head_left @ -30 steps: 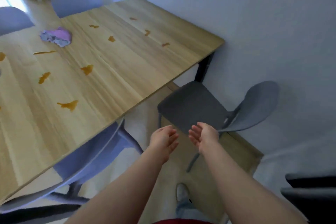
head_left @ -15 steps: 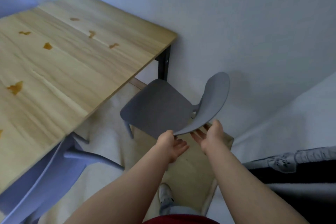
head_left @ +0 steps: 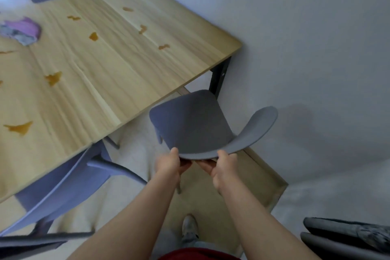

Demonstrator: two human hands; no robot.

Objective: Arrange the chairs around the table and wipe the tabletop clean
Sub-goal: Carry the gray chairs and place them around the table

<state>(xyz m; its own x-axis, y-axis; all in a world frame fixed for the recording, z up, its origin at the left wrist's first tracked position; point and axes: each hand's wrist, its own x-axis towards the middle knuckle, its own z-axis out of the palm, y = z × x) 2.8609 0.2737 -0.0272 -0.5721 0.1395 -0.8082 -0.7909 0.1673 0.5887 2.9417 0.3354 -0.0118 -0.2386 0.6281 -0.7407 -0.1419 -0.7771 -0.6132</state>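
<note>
Chair, smooth, grey and curved, is gripped at its rim by left hand and right hand; table is pale grained wood.

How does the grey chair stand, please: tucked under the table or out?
Out: the grey chair shows its whole seat beside the table; left hand and right hand grip its backrest.

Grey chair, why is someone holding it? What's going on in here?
A person grips the curved back of the grey chair with the left hand and the right hand, near the corner of the wooden table. The tabletop is not wiped yet: orange-brown spills dot it, and a crumpled purple cloth lies on it. A blue chair sits partly under the near edge.
</note>
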